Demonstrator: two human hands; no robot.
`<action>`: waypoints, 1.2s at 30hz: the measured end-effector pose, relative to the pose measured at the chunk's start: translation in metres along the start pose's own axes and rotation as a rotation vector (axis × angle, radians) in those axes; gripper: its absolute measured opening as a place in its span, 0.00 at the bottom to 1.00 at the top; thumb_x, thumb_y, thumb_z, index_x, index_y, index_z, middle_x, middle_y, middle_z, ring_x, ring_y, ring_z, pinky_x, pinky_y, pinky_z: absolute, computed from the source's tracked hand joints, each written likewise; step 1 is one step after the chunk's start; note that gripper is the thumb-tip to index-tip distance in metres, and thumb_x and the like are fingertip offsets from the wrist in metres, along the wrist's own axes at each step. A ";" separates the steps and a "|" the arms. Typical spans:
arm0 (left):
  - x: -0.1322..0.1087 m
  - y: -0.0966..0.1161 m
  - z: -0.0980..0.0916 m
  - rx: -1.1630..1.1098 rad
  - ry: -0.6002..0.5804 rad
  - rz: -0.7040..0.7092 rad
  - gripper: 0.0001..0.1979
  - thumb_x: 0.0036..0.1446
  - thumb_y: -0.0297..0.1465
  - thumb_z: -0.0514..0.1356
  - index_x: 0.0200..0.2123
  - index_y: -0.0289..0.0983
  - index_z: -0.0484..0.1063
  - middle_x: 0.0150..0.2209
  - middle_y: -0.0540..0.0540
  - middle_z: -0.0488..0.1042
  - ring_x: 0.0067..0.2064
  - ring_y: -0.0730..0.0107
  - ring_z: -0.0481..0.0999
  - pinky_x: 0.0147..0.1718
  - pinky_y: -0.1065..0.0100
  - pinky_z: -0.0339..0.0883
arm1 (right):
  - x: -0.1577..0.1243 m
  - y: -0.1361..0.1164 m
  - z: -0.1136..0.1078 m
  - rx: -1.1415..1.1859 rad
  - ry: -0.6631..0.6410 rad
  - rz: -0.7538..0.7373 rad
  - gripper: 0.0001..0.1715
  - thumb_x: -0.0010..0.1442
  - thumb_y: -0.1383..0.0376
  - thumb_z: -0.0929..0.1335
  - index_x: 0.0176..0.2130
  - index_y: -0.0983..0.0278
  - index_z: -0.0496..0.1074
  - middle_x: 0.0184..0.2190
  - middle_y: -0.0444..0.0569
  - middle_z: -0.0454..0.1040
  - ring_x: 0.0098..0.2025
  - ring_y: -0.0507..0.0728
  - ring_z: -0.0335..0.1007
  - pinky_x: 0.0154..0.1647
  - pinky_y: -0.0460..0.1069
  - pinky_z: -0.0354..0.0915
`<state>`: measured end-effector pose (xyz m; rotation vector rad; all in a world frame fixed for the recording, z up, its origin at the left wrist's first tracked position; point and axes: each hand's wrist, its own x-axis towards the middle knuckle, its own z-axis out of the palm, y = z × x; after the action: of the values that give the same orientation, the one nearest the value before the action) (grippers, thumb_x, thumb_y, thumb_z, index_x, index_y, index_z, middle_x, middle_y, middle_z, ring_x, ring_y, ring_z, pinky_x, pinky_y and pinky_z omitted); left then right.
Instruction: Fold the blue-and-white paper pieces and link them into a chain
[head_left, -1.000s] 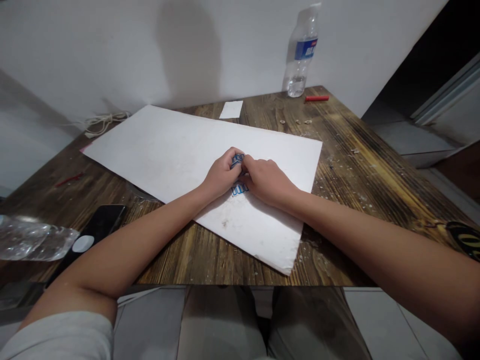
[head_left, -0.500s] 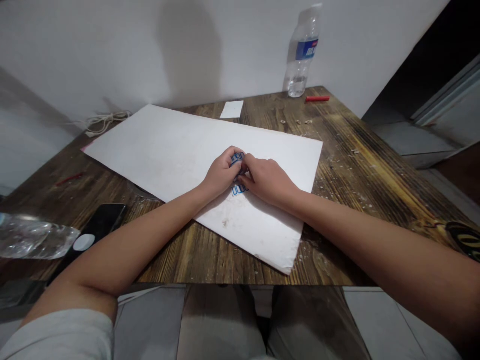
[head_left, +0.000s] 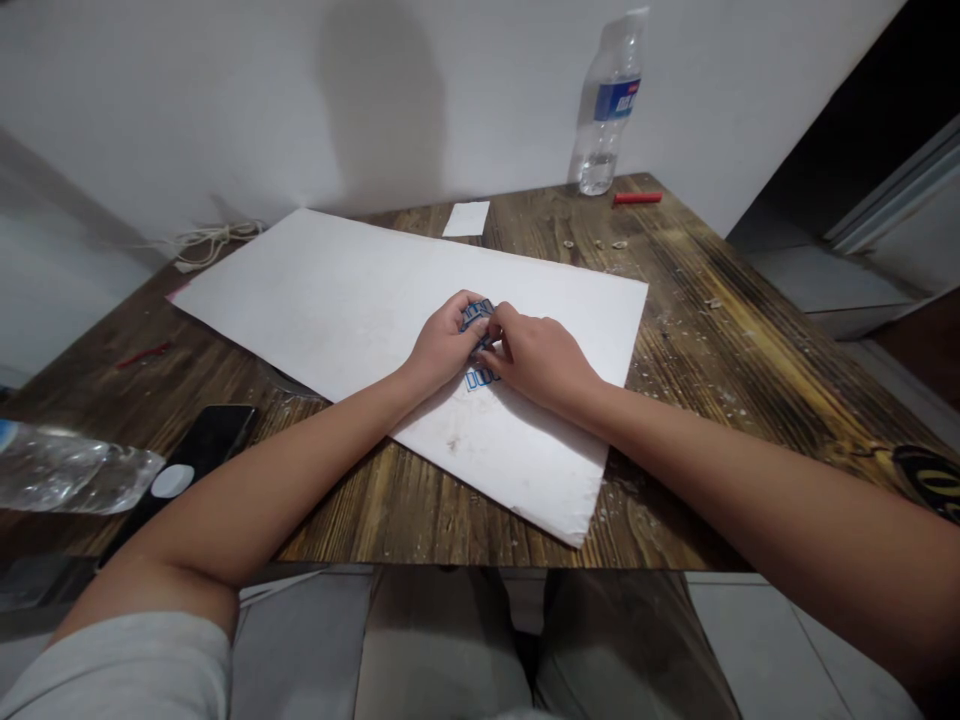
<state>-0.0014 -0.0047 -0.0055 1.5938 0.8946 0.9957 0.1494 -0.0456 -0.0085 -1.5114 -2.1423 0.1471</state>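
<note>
My left hand (head_left: 444,345) and my right hand (head_left: 538,360) are close together, and the fingers of both pinch a small blue-outlined piece (head_left: 478,316) above the white board (head_left: 337,300). A second blue-outlined piece (head_left: 481,378) lies on the board, just below my hands.

A wooden table (head_left: 720,340) holds a white board (head_left: 315,300), black phone (head_left: 202,440), water bottle (head_left: 604,130) and red stick (head_left: 637,198).
</note>
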 end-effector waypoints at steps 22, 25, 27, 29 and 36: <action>-0.003 0.004 0.000 -0.063 0.026 -0.072 0.11 0.52 0.31 0.67 0.34 0.37 0.66 0.29 0.52 0.72 0.29 0.79 0.71 0.28 0.73 0.67 | -0.001 0.000 -0.001 0.174 0.043 0.099 0.24 0.60 0.59 0.63 0.55 0.60 0.57 0.32 0.48 0.75 0.28 0.56 0.65 0.29 0.50 0.52; -0.003 0.006 0.002 -0.112 0.022 -0.094 0.11 0.56 0.34 0.65 0.33 0.37 0.65 0.28 0.52 0.71 0.27 0.79 0.71 0.26 0.74 0.66 | -0.001 0.000 -0.002 0.201 0.068 0.120 0.19 0.62 0.58 0.62 0.52 0.59 0.60 0.34 0.49 0.76 0.29 0.57 0.66 0.29 0.51 0.52; -0.003 0.007 0.003 -0.132 0.036 -0.088 0.10 0.57 0.34 0.64 0.33 0.37 0.66 0.28 0.52 0.71 0.27 0.79 0.71 0.25 0.74 0.65 | -0.001 0.000 -0.003 0.232 0.088 0.139 0.16 0.63 0.57 0.62 0.50 0.58 0.61 0.35 0.50 0.76 0.30 0.57 0.66 0.29 0.51 0.53; -0.003 0.007 0.004 -0.149 0.035 -0.076 0.08 0.58 0.33 0.63 0.33 0.37 0.66 0.28 0.51 0.72 0.27 0.80 0.71 0.25 0.75 0.65 | 0.000 0.000 -0.004 0.255 0.109 0.153 0.13 0.63 0.58 0.62 0.47 0.58 0.62 0.34 0.49 0.75 0.30 0.57 0.65 0.30 0.51 0.53; -0.002 0.006 0.004 -0.139 0.031 -0.068 0.07 0.58 0.31 0.63 0.32 0.38 0.66 0.29 0.51 0.72 0.28 0.80 0.71 0.28 0.74 0.67 | 0.000 0.002 -0.003 0.310 0.201 0.145 0.05 0.63 0.61 0.62 0.39 0.59 0.64 0.33 0.48 0.74 0.30 0.55 0.64 0.31 0.51 0.53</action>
<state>0.0019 -0.0092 -0.0001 1.4257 0.8752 1.0146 0.1526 -0.0451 -0.0065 -1.4311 -1.7606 0.3460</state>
